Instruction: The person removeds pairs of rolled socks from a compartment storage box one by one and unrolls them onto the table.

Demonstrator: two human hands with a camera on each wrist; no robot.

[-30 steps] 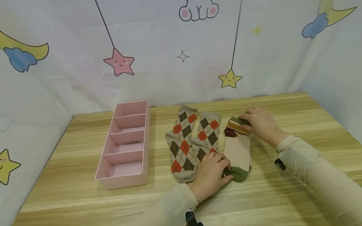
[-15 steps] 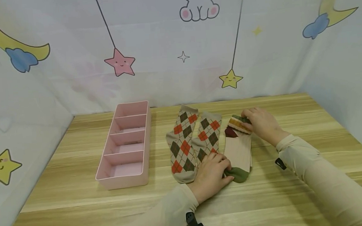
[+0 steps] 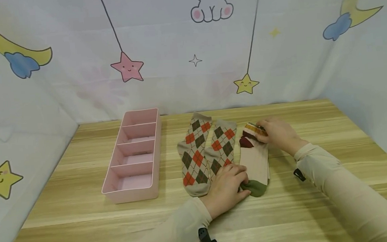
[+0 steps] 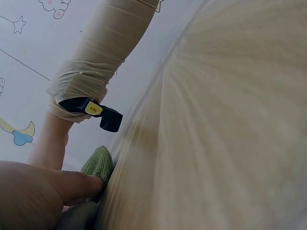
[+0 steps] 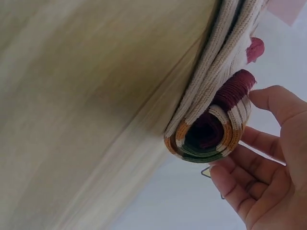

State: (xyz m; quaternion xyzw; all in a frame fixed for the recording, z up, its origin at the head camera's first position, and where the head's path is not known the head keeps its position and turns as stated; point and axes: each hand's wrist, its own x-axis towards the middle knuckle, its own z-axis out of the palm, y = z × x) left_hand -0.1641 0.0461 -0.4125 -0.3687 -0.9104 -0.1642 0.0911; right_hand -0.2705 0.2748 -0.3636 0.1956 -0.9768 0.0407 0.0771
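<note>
A pair of cream socks (image 3: 254, 163) with green toes, dark red heels and striped cuffs lies stacked on the table. My right hand (image 3: 279, 133) grips the cuff end, where the right wrist view shows both layers coiled into a roll (image 5: 211, 132) between thumb and fingers. At the near end, my left hand (image 3: 226, 189) holds the green toe (image 3: 256, 188) at its left edge; its thumb touches the toe in the left wrist view. Two argyle socks lie flat to the left, one (image 3: 194, 154) fully visible, the other (image 3: 221, 141) partly under my left hand.
A pink organizer box (image 3: 156, 168) with several compartments stands left of the socks on the wooden table (image 3: 69, 219). A printed fabric backdrop (image 3: 177, 84) closes off the back and sides.
The cuff has turned over further toward the heel under my right hand, showing more of its mustard and cream stripes. My left hand has stayed at the toe.
</note>
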